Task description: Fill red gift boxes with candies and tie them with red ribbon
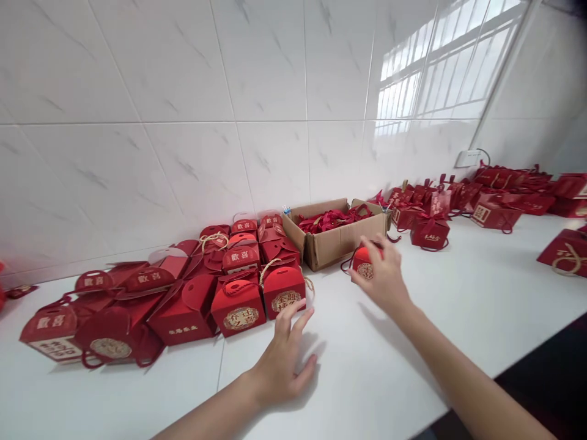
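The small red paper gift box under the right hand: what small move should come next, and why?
Probably slide the small red paper gift box left to the front row of red boxes. The right hand rests on it, apart from the others, beside the brown cardboard carton, and the left hand waits open at the row's end.

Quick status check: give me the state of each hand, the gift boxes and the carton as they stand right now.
Left hand: open, fingers spread, at the front box of the cluster.
Right hand: closed around a small red box, resting on the counter.
Red box cluster: folded up, handles raised, standing.
Left-end boxes: tipped over.
Cardboard carton: flaps open, holding red ribbons.
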A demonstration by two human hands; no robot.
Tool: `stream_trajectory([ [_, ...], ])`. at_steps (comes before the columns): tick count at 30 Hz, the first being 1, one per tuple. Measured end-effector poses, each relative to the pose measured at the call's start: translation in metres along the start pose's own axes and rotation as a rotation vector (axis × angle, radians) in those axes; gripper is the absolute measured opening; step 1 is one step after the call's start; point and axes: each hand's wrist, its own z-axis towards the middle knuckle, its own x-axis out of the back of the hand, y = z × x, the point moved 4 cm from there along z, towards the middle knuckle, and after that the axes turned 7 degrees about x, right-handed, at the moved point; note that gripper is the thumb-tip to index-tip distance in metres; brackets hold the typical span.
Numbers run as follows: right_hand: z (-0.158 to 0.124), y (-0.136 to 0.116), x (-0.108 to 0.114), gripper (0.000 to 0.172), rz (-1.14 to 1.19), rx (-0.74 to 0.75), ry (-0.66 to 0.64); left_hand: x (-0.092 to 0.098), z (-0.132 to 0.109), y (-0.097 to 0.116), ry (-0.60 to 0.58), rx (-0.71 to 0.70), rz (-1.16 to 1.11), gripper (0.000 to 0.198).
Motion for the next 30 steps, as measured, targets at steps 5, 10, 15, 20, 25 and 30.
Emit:
stream_trajectory([
  [5,0.014,0.089,-0.003,0.109,0.259,-0.482,-0.194,-0.009,0.003,0.001,-0.118,0.038,-0.038,0.072],
  [10,0.001,0.076,-0.012,0.105,0.407,-0.317,-0.311,-0.013,0.005,-0.001,-0.188,0.122,-0.101,0.073],
  [15,-0.023,0.030,0.002,0.105,0.370,-0.289,-0.422,-0.013,0.011,-0.013,-0.131,0.364,-0.289,0.073],
  [20,0.041,0.010,0.015,0.061,0.311,-0.208,-0.230,-0.009,0.014,-0.014,-0.113,0.452,-0.405,0.074],
  [25,0.145,0.008,-0.019,0.048,0.182,-0.070,-0.186,-0.006,0.012,-0.014,-0.120,0.464,-0.446,0.074],
  [30,0.181,0.010,-0.068,0.034,0.073,0.025,-0.350,-0.006,0.011,-0.018,-0.151,0.451,-0.524,0.073],
])
